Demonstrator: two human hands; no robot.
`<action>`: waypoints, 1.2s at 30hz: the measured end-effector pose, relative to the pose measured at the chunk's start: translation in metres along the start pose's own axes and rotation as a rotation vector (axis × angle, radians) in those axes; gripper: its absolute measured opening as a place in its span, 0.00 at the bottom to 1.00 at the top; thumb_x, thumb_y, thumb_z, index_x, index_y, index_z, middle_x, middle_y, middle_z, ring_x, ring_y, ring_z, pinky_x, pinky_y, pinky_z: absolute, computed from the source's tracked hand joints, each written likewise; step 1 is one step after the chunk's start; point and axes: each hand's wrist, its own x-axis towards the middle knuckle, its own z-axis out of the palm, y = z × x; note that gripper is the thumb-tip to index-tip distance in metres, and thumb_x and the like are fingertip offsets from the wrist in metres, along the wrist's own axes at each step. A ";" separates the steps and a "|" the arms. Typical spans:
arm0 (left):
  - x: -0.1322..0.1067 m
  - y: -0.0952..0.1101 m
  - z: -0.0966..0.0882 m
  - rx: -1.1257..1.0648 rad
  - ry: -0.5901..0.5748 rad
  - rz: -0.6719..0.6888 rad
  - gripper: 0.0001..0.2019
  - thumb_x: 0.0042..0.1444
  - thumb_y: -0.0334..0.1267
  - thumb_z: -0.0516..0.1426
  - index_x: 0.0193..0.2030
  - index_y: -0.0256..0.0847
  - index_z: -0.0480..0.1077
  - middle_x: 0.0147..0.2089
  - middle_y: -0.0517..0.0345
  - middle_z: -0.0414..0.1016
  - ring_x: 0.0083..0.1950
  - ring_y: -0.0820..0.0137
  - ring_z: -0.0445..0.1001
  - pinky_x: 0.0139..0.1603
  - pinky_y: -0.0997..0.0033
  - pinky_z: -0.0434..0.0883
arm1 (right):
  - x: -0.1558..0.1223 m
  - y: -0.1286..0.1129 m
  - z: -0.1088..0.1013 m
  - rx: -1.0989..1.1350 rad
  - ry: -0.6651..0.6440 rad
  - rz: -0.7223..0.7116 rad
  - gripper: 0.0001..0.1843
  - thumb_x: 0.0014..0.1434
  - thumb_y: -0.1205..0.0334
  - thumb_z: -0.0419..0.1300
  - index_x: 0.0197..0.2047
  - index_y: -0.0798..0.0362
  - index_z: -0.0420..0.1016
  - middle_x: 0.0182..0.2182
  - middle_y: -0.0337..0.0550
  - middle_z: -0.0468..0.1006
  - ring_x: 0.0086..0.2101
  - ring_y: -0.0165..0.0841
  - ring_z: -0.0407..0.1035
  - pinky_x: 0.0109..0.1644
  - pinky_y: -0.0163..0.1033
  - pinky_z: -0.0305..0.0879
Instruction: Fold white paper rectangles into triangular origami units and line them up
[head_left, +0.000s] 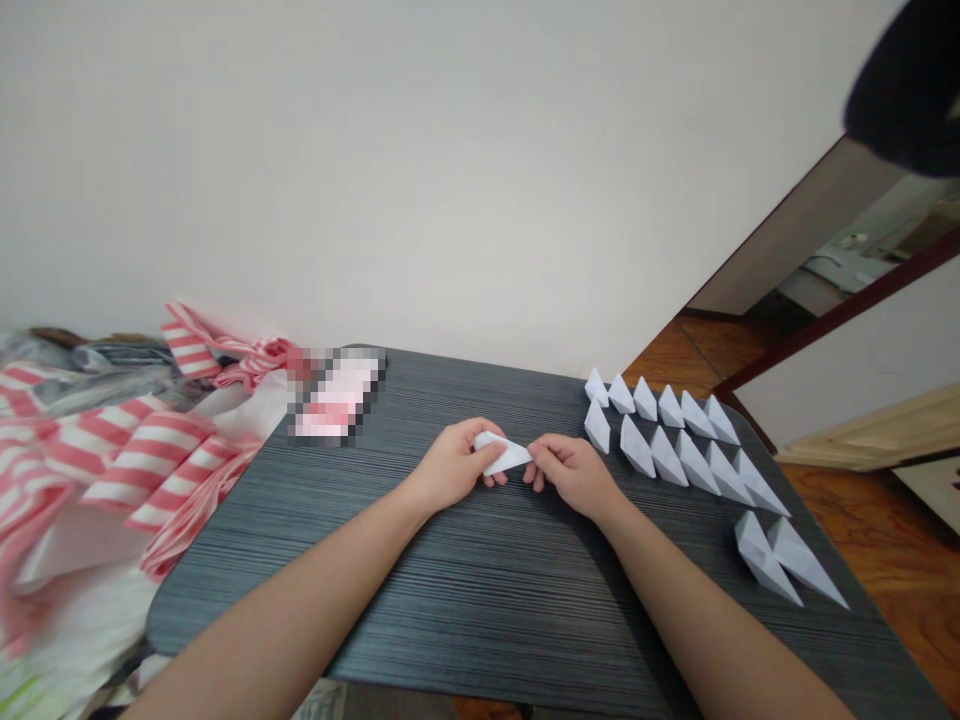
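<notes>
Head cam: my left hand and right hand both pinch a folded white paper wedge. Rows of white paper wedges sit on the dark grey striped tabletop.

Both bare forearms reach in from the lower corners, the left forearm and the right forearm angling inward toward each other. The left hand and right hand meet near the middle, just apart, with backs upward and wrists nearly straight. The fingers of the left hand curl inward in a pinch, mirrored by the right hand's fingers.
</notes>
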 end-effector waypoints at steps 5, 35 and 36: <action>0.000 0.001 0.000 -0.007 0.003 0.007 0.11 0.53 0.40 0.56 0.40 0.37 0.67 0.25 0.59 0.73 0.25 0.73 0.72 0.27 0.74 0.68 | 0.000 0.002 0.001 -0.004 -0.007 0.020 0.17 0.63 0.57 0.51 0.27 0.55 0.72 0.21 0.39 0.75 0.20 0.27 0.68 0.28 0.33 0.63; -0.007 0.008 0.001 0.572 0.138 0.267 0.10 0.58 0.38 0.51 0.42 0.42 0.70 0.33 0.59 0.74 0.30 0.73 0.69 0.34 0.75 0.64 | 0.003 0.004 0.002 0.064 -0.037 0.070 0.16 0.63 0.56 0.50 0.30 0.55 0.73 0.23 0.39 0.77 0.19 0.27 0.66 0.28 0.33 0.62; -0.007 0.008 0.001 0.575 0.142 0.265 0.10 0.57 0.38 0.51 0.42 0.42 0.70 0.33 0.60 0.74 0.30 0.73 0.69 0.34 0.75 0.64 | 0.003 0.003 0.002 0.053 -0.035 0.065 0.16 0.63 0.57 0.50 0.30 0.54 0.73 0.22 0.39 0.76 0.20 0.27 0.66 0.28 0.33 0.62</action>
